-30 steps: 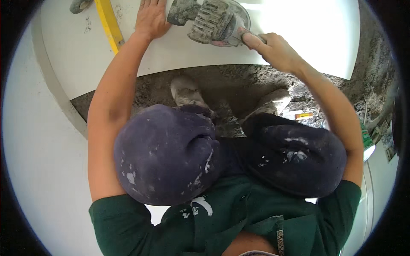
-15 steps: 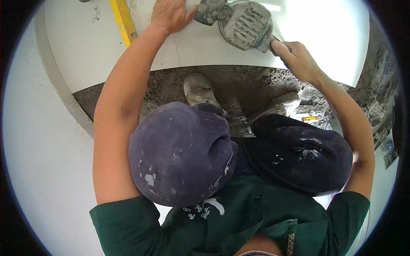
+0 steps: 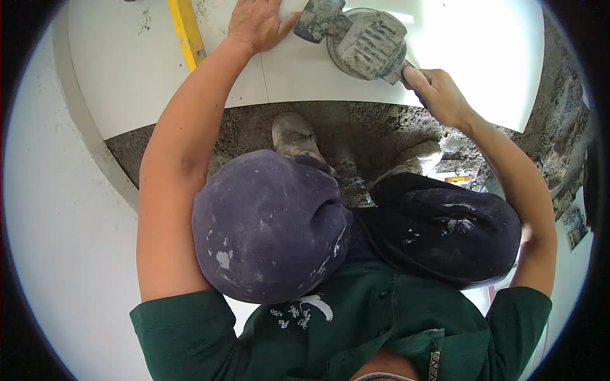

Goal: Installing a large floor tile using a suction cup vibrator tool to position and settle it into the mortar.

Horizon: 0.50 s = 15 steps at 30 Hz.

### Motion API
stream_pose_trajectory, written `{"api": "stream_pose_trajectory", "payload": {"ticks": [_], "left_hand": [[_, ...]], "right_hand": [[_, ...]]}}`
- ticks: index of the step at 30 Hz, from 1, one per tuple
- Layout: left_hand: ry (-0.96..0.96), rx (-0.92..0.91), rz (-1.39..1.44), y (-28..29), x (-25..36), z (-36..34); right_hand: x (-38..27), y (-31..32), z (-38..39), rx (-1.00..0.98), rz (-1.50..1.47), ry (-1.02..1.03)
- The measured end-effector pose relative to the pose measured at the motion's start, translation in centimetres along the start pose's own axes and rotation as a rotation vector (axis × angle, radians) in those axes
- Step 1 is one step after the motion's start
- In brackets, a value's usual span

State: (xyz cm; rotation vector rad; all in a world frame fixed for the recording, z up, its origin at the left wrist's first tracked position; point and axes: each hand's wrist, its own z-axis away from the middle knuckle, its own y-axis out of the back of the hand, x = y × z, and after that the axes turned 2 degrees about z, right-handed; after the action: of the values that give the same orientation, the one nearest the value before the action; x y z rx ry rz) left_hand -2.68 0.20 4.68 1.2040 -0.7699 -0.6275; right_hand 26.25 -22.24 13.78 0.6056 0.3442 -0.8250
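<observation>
From my distant end I see both bare hands at the far side of the scene. The left hand is open, palm down on the white slabs, fingers pointing away from the body. Their tips run past the upper edge, so I cannot tell how far they spread. Its thumb stands well out to the right, the tip close by the dark block at the left end of the tool; whether thumb and block touch, I cannot tell.

The right hand is closed around the handle, at the tool's near right end. I see its thumb laid along the top and the fingers curled in, partly hidden. The tool itself, grey and caked, with a ribbed body over a round base, sits on the slabs between the two hands.

A thin seam runs from near the left wrist to the slabs' near edge. Left of that hand, well apart, I have a yellow bar lying on the slabs.

Nearer, I see rough dark ground, with a left boot and a right boot on it, both smeared pale. A small orange-yellow item lies right of the right boot.
</observation>
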Motion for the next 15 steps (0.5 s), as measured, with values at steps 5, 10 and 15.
{"api": "stream_pose_trajectory", "payload": {"ticks": [5, 10, 15], "left_hand": [[0.013, -0.024, 0.013, -0.4, 0.6, 0.1], [-0.117, 0.138, 0.285, -1.0, -0.3, -0.3], [-0.021, 0.051, 0.034, 0.7, -0.1, -1.0]], "right_hand": [[0.4, -0.2, 0.1, 0.017, -0.03, 0.017], [0.6, 0.1, -0.5, -0.011, -0.027, -0.018], [-0.1, 0.5, 0.3, 0.044, -0.077, -0.045]]}}
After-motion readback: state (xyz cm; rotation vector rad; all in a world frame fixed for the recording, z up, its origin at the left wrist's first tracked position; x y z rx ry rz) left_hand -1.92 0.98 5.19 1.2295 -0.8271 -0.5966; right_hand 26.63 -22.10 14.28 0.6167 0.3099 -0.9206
